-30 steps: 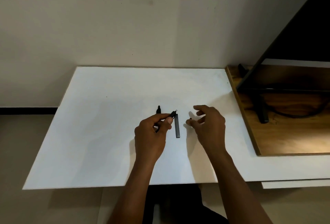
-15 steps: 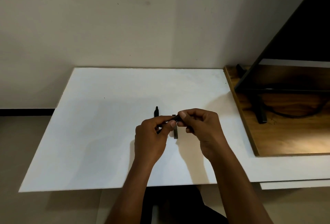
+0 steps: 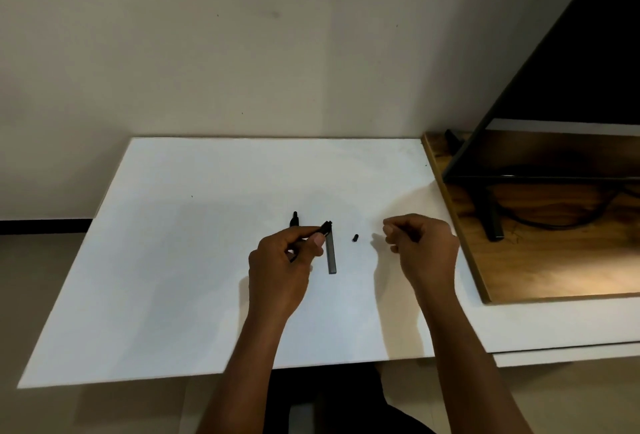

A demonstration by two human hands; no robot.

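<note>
My left hand [image 3: 280, 260] grips a thin black pen part [image 3: 325, 227] between thumb and fingers, its tip pointing up and right. Just right of it a grey pen barrel [image 3: 331, 255] lies on the white board [image 3: 173, 260]. A small black piece [image 3: 355, 237] lies on the board between my hands. Another black pen piece [image 3: 294, 219] lies behind my left hand. My right hand [image 3: 420, 246] hovers to the right with its fingers curled; nothing shows in it.
A wooden tabletop [image 3: 554, 260] adjoins the board on the right. A dark monitor [image 3: 571, 70] stands on it with its black foot [image 3: 490, 215] and a cable [image 3: 554, 222]. A plain wall rises behind.
My right hand came to the pen tip in my left hand, then pulled away to the right. A small black piece now lies on the board between my hands.
</note>
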